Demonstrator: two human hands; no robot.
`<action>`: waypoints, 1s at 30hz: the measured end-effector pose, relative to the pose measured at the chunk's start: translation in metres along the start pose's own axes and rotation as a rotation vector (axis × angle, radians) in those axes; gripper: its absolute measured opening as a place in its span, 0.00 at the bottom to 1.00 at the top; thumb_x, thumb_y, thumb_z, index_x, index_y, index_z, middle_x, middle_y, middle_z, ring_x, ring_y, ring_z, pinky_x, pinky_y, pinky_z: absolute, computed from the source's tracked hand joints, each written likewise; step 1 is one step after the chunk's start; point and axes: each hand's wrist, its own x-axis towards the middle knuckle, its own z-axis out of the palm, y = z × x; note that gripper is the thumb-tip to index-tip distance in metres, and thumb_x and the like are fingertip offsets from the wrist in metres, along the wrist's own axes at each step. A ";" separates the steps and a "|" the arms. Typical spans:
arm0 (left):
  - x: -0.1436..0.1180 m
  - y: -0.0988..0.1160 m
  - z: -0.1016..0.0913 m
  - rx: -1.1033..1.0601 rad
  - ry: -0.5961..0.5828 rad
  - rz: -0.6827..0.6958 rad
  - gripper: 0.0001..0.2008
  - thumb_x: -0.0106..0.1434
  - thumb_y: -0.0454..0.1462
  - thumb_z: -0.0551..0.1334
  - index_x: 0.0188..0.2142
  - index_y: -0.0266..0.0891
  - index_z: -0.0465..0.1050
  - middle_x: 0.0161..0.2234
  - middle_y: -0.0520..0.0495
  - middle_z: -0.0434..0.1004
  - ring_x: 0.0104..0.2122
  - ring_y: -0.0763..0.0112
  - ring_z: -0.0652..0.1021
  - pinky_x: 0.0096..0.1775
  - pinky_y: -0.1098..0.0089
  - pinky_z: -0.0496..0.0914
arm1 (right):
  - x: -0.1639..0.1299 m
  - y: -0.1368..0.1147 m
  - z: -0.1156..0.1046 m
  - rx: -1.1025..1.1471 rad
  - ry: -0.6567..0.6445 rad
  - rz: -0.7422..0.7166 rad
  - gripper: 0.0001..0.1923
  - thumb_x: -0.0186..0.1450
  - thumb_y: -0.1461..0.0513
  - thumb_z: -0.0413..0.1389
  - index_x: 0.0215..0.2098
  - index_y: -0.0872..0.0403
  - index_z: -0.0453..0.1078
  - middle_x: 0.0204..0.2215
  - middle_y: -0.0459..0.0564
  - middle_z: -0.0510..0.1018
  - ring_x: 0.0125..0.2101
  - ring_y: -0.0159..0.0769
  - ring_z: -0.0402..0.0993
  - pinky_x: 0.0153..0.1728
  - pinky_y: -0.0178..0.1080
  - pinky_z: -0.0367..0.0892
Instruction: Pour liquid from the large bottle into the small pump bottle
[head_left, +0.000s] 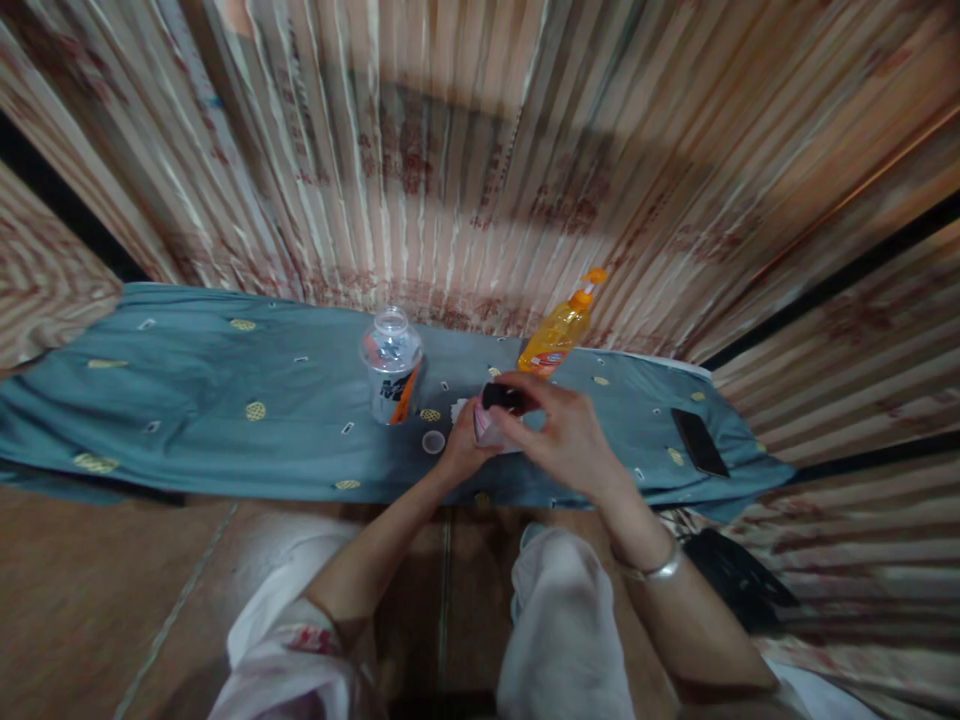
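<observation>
My left hand (466, 445) is wrapped around a small, pale bottle (487, 430) with some pink on it, close to the front edge of the cloth. The fingers of my right hand (562, 430) pinch the black cap (500, 397) at the top of this bottle. Part of the bottle is hidden by my hands, and I cannot tell whether the cap is loose. A white round lid (433, 442) lies just left of my left hand. Farther left stands a clear plastic bottle (392, 370), its mouth uncovered, with a black and orange print.
Behind my right hand stands a yellow pump bottle (556, 338) with an orange top. A black phone (700, 443) lies at the right end of the blue-green cloth (187, 400). Pleated curtains (450, 180) hang behind, and a black bag (739, 580) is on the floor at right.
</observation>
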 end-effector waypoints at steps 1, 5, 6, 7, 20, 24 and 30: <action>0.000 -0.002 -0.001 -0.007 -0.013 0.008 0.26 0.63 0.48 0.64 0.56 0.38 0.67 0.56 0.42 0.70 0.54 0.62 0.74 0.57 0.53 0.76 | 0.003 0.007 -0.014 -0.029 0.034 0.015 0.16 0.65 0.60 0.58 0.51 0.52 0.74 0.40 0.48 0.84 0.37 0.38 0.81 0.41 0.38 0.73; -0.001 -0.009 -0.002 -0.026 -0.036 0.017 0.27 0.63 0.48 0.65 0.58 0.40 0.65 0.57 0.41 0.69 0.56 0.60 0.73 0.60 0.50 0.73 | 0.027 0.030 -0.045 -0.223 -0.125 0.014 0.17 0.62 0.65 0.59 0.49 0.52 0.76 0.40 0.48 0.84 0.38 0.41 0.81 0.41 0.38 0.71; -0.001 -0.011 -0.001 -0.027 -0.037 0.014 0.28 0.63 0.48 0.65 0.58 0.40 0.65 0.58 0.41 0.68 0.56 0.60 0.73 0.60 0.50 0.73 | 0.034 0.032 -0.047 -0.273 -0.189 0.004 0.17 0.61 0.66 0.59 0.49 0.52 0.76 0.40 0.48 0.84 0.38 0.41 0.81 0.41 0.38 0.70; -0.001 -0.011 -0.001 -0.028 -0.037 0.012 0.28 0.63 0.48 0.65 0.58 0.40 0.65 0.58 0.41 0.68 0.57 0.60 0.73 0.60 0.50 0.73 | 0.039 0.033 -0.049 -0.316 -0.256 -0.013 0.17 0.61 0.67 0.59 0.49 0.53 0.76 0.40 0.49 0.84 0.38 0.41 0.81 0.40 0.38 0.69; -0.001 -0.003 -0.005 -0.071 -0.066 0.041 0.26 0.63 0.49 0.64 0.57 0.40 0.67 0.56 0.42 0.70 0.54 0.61 0.74 0.58 0.53 0.75 | 0.073 0.020 -0.040 -0.544 -0.625 -0.088 0.17 0.63 0.69 0.58 0.49 0.53 0.76 0.40 0.50 0.83 0.39 0.37 0.78 0.36 0.33 0.62; -0.002 -0.004 -0.004 -0.069 -0.072 0.031 0.27 0.63 0.48 0.64 0.58 0.40 0.66 0.57 0.41 0.69 0.55 0.60 0.73 0.59 0.51 0.74 | 0.076 0.020 -0.038 -0.634 -0.654 -0.105 0.16 0.64 0.66 0.58 0.50 0.54 0.76 0.38 0.51 0.83 0.38 0.38 0.78 0.35 0.34 0.61; -0.002 -0.004 -0.005 -0.053 -0.074 0.013 0.30 0.62 0.48 0.66 0.59 0.40 0.64 0.58 0.41 0.68 0.57 0.59 0.72 0.63 0.48 0.69 | 0.079 0.017 -0.034 -0.783 -0.676 -0.092 0.14 0.68 0.59 0.57 0.48 0.57 0.77 0.38 0.57 0.84 0.39 0.42 0.79 0.34 0.36 0.63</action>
